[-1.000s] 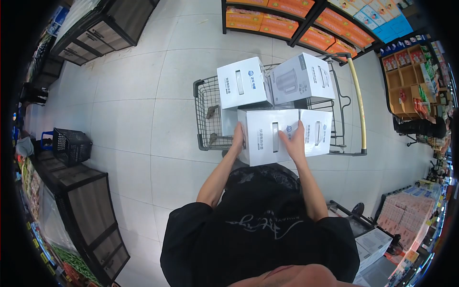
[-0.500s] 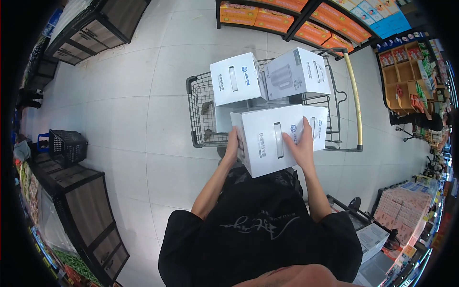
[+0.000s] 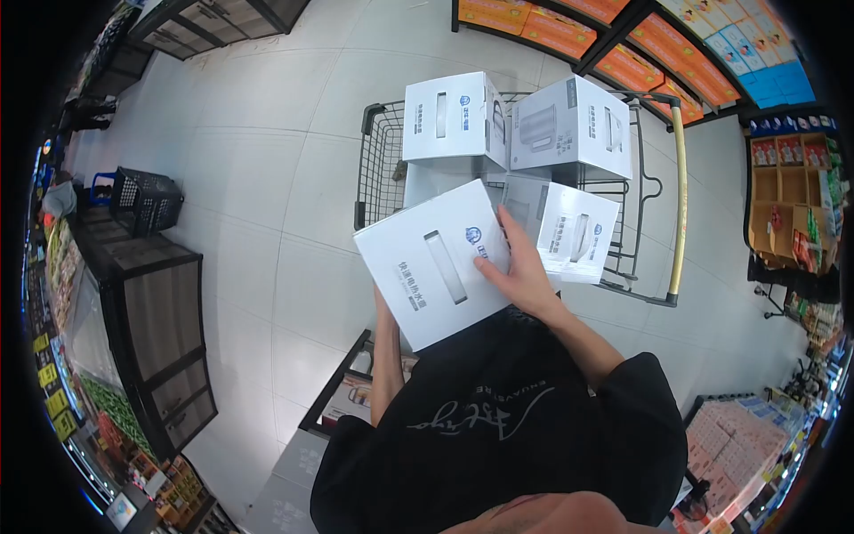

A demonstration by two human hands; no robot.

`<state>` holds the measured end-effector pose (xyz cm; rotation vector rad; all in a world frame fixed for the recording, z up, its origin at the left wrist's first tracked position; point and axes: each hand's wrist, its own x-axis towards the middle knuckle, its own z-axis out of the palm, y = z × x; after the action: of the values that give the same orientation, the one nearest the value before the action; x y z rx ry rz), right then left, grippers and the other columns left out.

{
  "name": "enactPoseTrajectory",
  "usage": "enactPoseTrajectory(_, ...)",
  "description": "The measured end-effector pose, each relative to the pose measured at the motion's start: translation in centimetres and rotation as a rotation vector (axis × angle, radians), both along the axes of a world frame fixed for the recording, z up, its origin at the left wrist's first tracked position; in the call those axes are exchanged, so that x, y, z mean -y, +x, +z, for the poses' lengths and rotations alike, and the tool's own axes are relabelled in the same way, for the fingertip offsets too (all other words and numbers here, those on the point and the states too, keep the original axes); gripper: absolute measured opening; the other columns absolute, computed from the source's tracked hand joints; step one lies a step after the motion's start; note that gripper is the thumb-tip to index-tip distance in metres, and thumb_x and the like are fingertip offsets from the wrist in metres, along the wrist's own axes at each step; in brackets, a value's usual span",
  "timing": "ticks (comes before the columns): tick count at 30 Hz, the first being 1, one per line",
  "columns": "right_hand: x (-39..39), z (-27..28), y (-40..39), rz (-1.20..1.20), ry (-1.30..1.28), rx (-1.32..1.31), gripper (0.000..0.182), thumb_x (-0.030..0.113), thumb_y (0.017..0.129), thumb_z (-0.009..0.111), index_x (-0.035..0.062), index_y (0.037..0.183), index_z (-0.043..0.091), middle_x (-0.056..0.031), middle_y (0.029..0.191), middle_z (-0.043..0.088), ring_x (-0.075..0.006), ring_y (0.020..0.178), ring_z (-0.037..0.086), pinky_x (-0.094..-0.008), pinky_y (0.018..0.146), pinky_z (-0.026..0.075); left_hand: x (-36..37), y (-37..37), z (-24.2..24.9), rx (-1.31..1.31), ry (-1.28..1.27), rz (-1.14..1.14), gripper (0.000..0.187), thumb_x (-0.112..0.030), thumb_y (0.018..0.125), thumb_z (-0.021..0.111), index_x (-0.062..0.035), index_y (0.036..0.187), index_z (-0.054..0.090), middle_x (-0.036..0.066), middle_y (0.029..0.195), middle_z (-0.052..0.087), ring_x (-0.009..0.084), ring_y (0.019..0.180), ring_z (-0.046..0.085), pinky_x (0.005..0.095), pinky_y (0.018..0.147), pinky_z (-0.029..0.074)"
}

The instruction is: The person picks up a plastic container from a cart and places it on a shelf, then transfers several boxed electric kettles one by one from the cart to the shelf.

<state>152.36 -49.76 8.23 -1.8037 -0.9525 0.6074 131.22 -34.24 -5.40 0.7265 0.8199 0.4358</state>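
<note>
A white electric kettle box [image 3: 411, 254] is held tilted in front of my body, its handle slot and blue logo facing up. My right hand [image 3: 523, 276] grips its right side, the thumb on the top face and the fingers along the edge. On the left, my left hand [image 3: 382, 307] supports the box from its far side; its fingers are hidden behind it. Beyond stands a wire shopping cart [image 3: 378, 147] holding a left kettle box [image 3: 425, 120], a right kettle box [image 3: 569, 125] with a kettle picture, and a nearer kettle box [image 3: 574, 236].
The cart's yellow handle [image 3: 682, 196] is on the right. Shelves with orange cartons [image 3: 556, 36] stand at the back. A dark basket [image 3: 147, 200] and a wood-panelled display stand [image 3: 160, 311] are on the left. Below my left arm is a low rack [image 3: 342, 383] with boxes.
The held kettle box has moved left and toward me, away from over the cart, and has turned. My body has turned with it, and a nearer kettle box in the cart is more exposed.
</note>
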Motion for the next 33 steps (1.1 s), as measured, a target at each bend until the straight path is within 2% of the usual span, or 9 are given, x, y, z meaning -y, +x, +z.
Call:
enactPoseTrajectory(8, 4.5, -2.3, 1.6, 0.372, 0.124, -0.040, 0.066, 0.019, 0.086, 0.061, -0.0076, 0.138, 0.030, -0.0251, 0.123, 0.050, -0.0364, 0.110, 0.050, -0.0410, 0.095, 0.040, 12.4, -1.8, 0.6, 0.016, 0.003, 0.349, 0.051, -0.049, 0.098, 0.033, -0.0063, 0.120, 0.051, 0.005, 0.109, 0.059, 0.0149, 0.102, 0.057, 0.0316, 0.083, 0.049)
enactPoseTrajectory(11, 5.8, -3.5, 2.2, 0.425, 0.172, 0.112, 0.066, 0.020, 0.086, 0.061, -0.0083, 0.137, 0.030, -0.0252, 0.121, 0.050, -0.0372, 0.110, 0.049, -0.0423, 0.094, 0.041, 17.1, -1.1, 0.1, 0.024, 0.004, 0.469, 0.051, -0.049, 0.098, 0.033, -0.0066, 0.120, 0.052, 0.005, 0.109, 0.059, 0.0149, 0.102, 0.057, 0.0319, 0.083, 0.049)
enactPoseTrajectory(17, 7.7, -2.6, 2.1, 0.627, 0.170, 0.230, 0.066, 0.022, 0.086, 0.062, -0.0090, 0.135, 0.032, -0.0263, 0.124, 0.050, -0.0391, 0.110, 0.050, -0.0432, 0.092, 0.042, 25.6, -2.1, -0.3, 0.014, -0.003, 0.801, 0.052, -0.050, 0.097, 0.033, -0.0072, 0.120, 0.052, 0.005, 0.109, 0.059, 0.0150, 0.101, 0.058, 0.0325, 0.083, 0.049)
enactPoseTrajectory(21, 8.0, -1.4, 0.5, 0.863, 0.143, 0.125, 0.063, 0.023, 0.087, 0.061, -0.0114, 0.133, 0.034, -0.0287, 0.123, 0.050, -0.0422, 0.111, 0.050, -0.0431, 0.096, 0.040, 30.7, -3.0, -0.5, -0.083, -0.030, 1.022, 0.052, -0.050, 0.097, 0.033, -0.0076, 0.120, 0.052, 0.004, 0.109, 0.059, 0.0151, 0.101, 0.058, 0.0330, 0.082, 0.049)
enactPoseTrajectory(24, 8.4, -1.2, -1.4, 0.980, 0.171, 0.210, 0.063, 0.023, 0.088, 0.061, -0.0129, 0.132, 0.035, -0.0305, 0.125, 0.049, -0.0424, 0.116, 0.049, -0.0419, 0.100, 0.037, 34.1, -3.8, 0.2, -0.267, -0.090, 1.133, 0.046, -0.053, 0.096, 0.033, -0.0126, 0.105, 0.054, 0.000, 0.089, 0.057, 0.0117, 0.079, 0.055, 0.0344, 0.066, 0.044)
enactPoseTrajectory(26, 8.5, -0.5, -2.8, 1.015, 0.175, 0.249, 0.063, 0.024, 0.088, 0.061, -0.0132, 0.132, 0.035, -0.0310, 0.127, 0.048, -0.0417, 0.118, 0.048, -0.0410, 0.102, 0.036, 35.5, -3.9, 0.8, -0.324, -0.055, 1.237, 0.043, -0.053, 0.096, 0.034, -0.0146, 0.093, 0.052, -0.002, 0.078, 0.051, 0.0104, 0.068, 0.047, 0.0308, 0.060, 0.037)
enactPoseTrajectory(27, 8.4, -0.2, -3.5, 1.055, 0.173, 0.246, 0.064, 0.024, 0.088, 0.061, -0.0133, 0.132, 0.035, -0.0310, 0.128, 0.047, -0.0413, 0.119, 0.047, -0.0408, 0.102, 0.035, 36.5, -4.5, 0.1, -0.319, -0.065, 1.188, 0.059, -0.062, 0.092, 0.034, -0.0109, 0.116, 0.050, 0.006, 0.105, 0.055, 0.0187, 0.099, 0.048, 0.0414, 0.085, 0.035)
enactPoseTrajectory(31, 8.7, 2.1, -7.0, 1.154, 0.184, 0.268, 0.065, 0.026, 0.087, 0.063, -0.0140, 0.131, 0.036, -0.0315, 0.130, 0.046, -0.0400, 0.123, 0.046, -0.0403, 0.104, 0.034, 40.3, -5.3, 5.2, -0.262, 0.013, 1.247, 0.056, -0.060, 0.094, 0.035, -0.0086, 0.112, 0.049, 0.006, 0.101, 0.058, 0.0168, 0.093, 0.056, 0.0374, 0.080, 0.042)
enactPoseTrajectory(33, 8.8, 3.3, -9.0, 1.225, 0.234, 0.303, 0.065, 0.026, 0.087, 0.063, -0.0140, 0.131, 0.037, -0.0317, 0.129, 0.047, -0.0399, 0.122, 0.046, -0.0402, 0.103, 0.035, 42.4, -6.0, 5.4, -0.244, 0.022, 1.302, 0.058, -0.058, 0.094, 0.036, -0.0041, 0.111, 0.047, 0.009, 0.102, 0.058, 0.0171, 0.093, 0.059, 0.0379, 0.080, 0.046)
